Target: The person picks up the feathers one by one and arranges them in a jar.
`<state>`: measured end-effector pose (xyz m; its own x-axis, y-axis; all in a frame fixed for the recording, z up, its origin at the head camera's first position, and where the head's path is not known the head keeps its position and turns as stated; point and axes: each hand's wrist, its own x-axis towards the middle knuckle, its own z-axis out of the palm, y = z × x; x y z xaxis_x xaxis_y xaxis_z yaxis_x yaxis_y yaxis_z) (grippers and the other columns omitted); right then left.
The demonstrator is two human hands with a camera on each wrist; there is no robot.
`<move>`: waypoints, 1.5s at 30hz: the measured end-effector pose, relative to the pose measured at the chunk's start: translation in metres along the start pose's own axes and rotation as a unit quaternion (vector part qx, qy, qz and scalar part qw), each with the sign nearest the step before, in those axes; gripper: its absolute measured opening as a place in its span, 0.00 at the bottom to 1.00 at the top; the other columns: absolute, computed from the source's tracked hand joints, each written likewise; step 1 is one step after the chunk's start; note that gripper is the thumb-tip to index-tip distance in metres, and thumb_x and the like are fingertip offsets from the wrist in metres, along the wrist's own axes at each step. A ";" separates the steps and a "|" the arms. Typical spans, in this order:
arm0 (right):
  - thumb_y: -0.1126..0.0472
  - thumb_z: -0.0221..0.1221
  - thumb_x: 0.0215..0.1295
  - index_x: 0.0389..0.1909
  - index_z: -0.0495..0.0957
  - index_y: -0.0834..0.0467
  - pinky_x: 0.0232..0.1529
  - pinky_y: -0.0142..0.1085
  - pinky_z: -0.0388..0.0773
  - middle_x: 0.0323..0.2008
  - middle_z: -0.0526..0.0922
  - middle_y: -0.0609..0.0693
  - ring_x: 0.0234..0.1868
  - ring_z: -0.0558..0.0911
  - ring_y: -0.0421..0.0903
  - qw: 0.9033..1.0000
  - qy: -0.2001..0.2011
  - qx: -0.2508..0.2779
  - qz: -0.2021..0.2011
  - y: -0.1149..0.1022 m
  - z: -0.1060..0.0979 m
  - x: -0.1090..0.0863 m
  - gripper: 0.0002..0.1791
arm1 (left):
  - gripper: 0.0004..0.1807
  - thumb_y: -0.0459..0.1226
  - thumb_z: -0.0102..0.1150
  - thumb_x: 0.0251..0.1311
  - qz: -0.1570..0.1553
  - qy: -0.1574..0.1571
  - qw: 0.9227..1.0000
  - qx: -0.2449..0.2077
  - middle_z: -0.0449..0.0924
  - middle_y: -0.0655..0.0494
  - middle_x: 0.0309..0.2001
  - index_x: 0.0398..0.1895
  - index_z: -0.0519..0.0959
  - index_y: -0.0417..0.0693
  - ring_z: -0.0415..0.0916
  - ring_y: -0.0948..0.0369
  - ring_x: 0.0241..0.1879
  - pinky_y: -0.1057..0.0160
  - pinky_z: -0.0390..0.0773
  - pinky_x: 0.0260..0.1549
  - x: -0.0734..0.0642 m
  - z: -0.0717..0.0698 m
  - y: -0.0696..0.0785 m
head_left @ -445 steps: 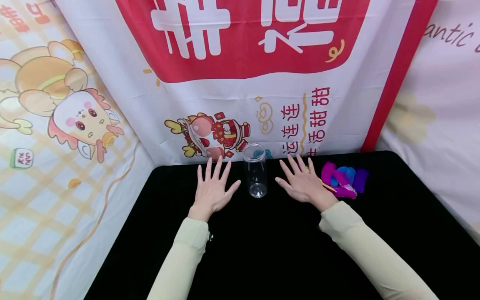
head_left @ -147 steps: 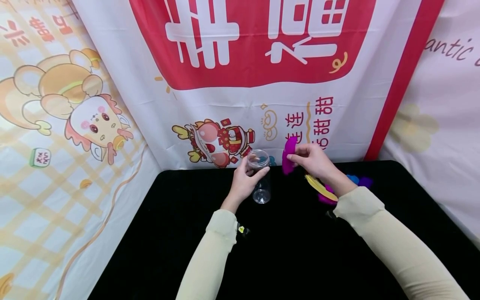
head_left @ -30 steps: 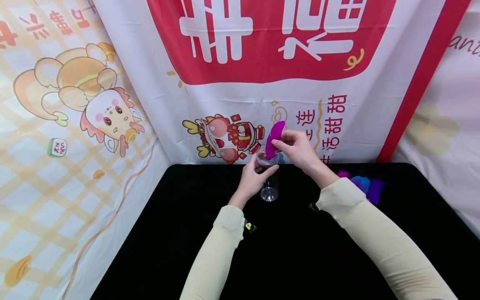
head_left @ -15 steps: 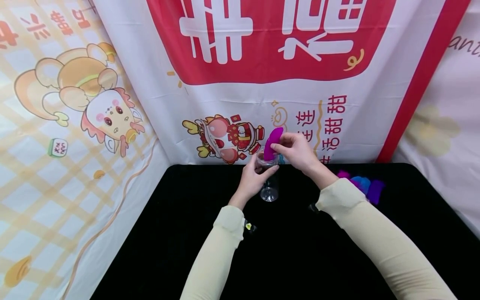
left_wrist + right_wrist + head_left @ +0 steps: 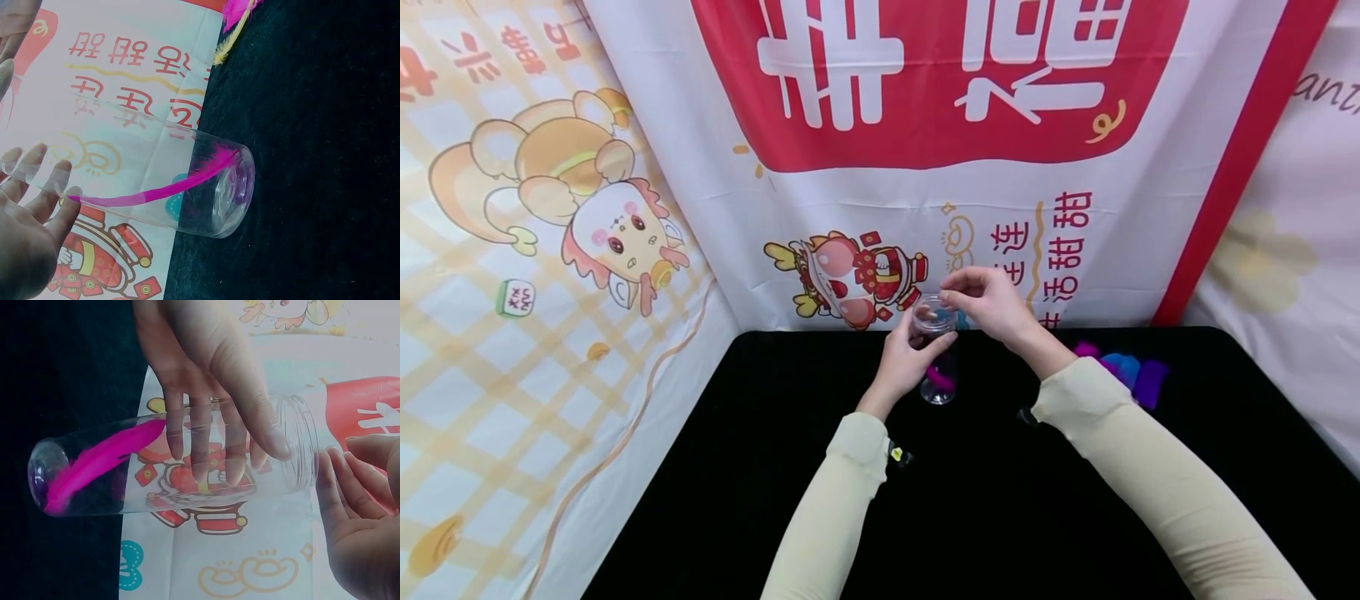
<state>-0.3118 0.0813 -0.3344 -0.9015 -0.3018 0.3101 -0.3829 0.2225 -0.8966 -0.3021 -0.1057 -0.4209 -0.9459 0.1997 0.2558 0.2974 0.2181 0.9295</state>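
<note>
Leaning inside the jar [image 5: 140, 156] below the right fingers [image 5: 334, 494]: 1 feather [image 5: 105, 460].

Creased white cloth [image 5: 700, 167] hung across upper centre, printed with red panel [image 5: 925, 125], white characters [image 5: 831, 55] and, mid-frame, cartoon figure [image 5: 850, 279]. Left filled by yellow-checked cloth [image 5: 512, 392], cartoon animal [image 5: 572, 158] printed on it. White cloth edged at right by red stripe [image 5: 1240, 158]; far right covered by pale cloth [image 5: 1285, 350], yellow flower [image 5: 1262, 258] printed. Lower frame occupied by black table [image 5: 700, 517], far corners rounded. Light spread evenly.
</note>
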 end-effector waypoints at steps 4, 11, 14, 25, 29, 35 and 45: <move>0.62 0.65 0.70 0.47 0.83 0.64 0.43 0.37 0.83 0.43 0.88 0.60 0.43 0.87 0.56 1.000 -0.008 -0.007 -0.001 -0.002 -0.002 -0.001 0.11 | 0.41 0.50 0.66 0.67 -0.002 -0.005 1.000 0.000 0.74 0.48 0.68 0.78 0.60 0.52 0.72 0.57 0.67 0.53 0.71 0.67 0.000 0.000 0.000; 0.58 0.65 0.71 0.48 0.83 0.64 0.44 0.36 0.81 0.44 0.87 0.59 0.43 0.86 0.52 0.999 -0.025 -0.037 -0.006 -0.005 -0.008 -0.004 0.13 | 0.38 0.53 0.67 0.65 0.009 0.010 1.000 -0.001 0.78 0.54 0.63 0.75 0.64 0.59 0.75 0.59 0.63 0.53 0.73 0.64 0.000 0.001 -0.006; 0.57 0.64 0.71 0.49 0.84 0.64 0.46 0.37 0.80 0.45 0.87 0.57 0.44 0.85 0.51 0.998 -0.028 -0.060 -0.016 -0.007 -0.011 -0.006 0.14 | 0.37 0.53 0.67 0.65 0.014 0.009 1.000 -0.002 0.79 0.57 0.61 0.74 0.64 0.59 0.76 0.60 0.63 0.53 0.74 0.64 0.001 0.001 -0.006; 0.60 0.64 0.71 0.47 0.84 0.63 0.49 0.47 0.80 0.42 0.87 0.56 0.44 0.84 0.49 0.993 -0.042 -0.104 -0.038 -0.010 -0.021 -0.013 0.11 | 0.38 0.50 0.68 0.66 0.018 0.010 1.000 -0.007 0.78 0.51 0.63 0.74 0.64 0.51 0.75 0.57 0.64 0.50 0.73 0.65 0.003 0.001 -0.007; 0.60 0.65 0.70 0.46 0.85 0.62 0.47 0.45 0.80 0.41 0.87 0.55 0.43 0.83 0.49 0.992 -0.044 -0.115 -0.036 -0.008 -0.025 -0.016 0.10 | 0.38 0.51 0.68 0.65 0.019 0.013 1.000 -0.008 0.78 0.48 0.64 0.74 0.65 0.51 0.75 0.57 0.64 0.50 0.72 0.65 0.002 0.002 -0.008; 0.63 0.65 0.69 0.45 0.85 0.63 0.43 0.42 0.80 0.40 0.88 0.55 0.41 0.84 0.48 0.990 -0.041 -0.126 -0.048 0.001 -0.031 -0.021 0.09 | 0.39 0.50 0.70 0.64 0.023 0.025 0.999 0.006 0.80 0.56 0.60 0.74 0.65 0.51 0.76 0.60 0.62 0.53 0.75 0.63 0.002 0.003 -0.008; 0.60 0.65 0.71 0.46 0.85 0.60 0.46 0.39 0.80 0.42 0.87 0.55 0.43 0.84 0.48 0.990 -0.048 -0.135 -0.016 0.017 -0.047 -0.032 0.09 | 0.35 0.50 0.69 0.64 0.026 0.023 0.999 0.007 0.80 0.57 0.60 0.71 0.66 0.55 0.76 0.60 0.63 0.53 0.74 0.63 0.002 0.003 -0.006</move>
<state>-0.2987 0.1385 -0.3444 -0.8698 -0.3970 0.2930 -0.4621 0.4473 -0.7658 -0.3051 -0.1043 -0.4272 -0.9338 0.1670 0.3165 0.3484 0.2215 0.9108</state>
